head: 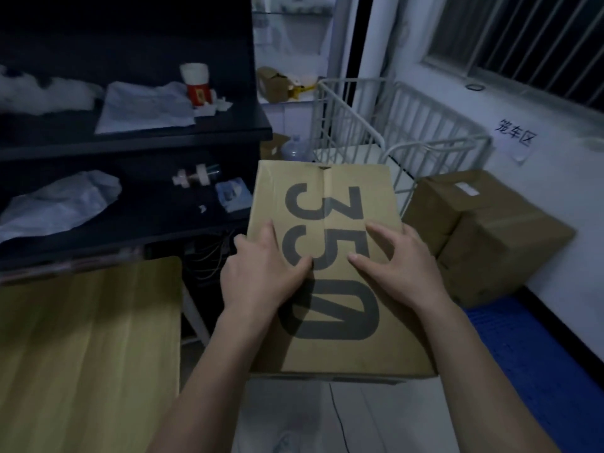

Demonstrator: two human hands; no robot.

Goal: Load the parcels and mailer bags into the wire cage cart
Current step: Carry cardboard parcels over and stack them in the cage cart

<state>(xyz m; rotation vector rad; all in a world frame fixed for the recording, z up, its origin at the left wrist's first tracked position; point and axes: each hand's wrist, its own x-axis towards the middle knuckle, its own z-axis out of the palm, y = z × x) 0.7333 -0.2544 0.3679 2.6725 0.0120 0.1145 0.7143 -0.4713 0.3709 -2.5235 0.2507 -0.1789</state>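
Note:
A flat brown cardboard box [330, 191] printed with a large dark "350" is held in front of me above the floor. My left hand [261, 273] grips its left edge, thumb on the lid and fingers wrapped round the side. My right hand [398, 263] grips its right edge, thumb lying on the lid. Beyond the box stands the white wire cage cart [385, 125]; what lies inside it is hidden by the box. Two brown parcels [483, 230] sit stacked on the floor to the cart's right. Grey mailer bags [62, 204] lie on the dark shelves at left.
A dark shelf unit [130, 135] at left carries a red-and-white cup [196, 83], white wrapping and tape rolls. A wooden table top [88, 348] fills the lower left. A blue mat [539, 351] lies at lower right. The white wall bears a paper sign [516, 138].

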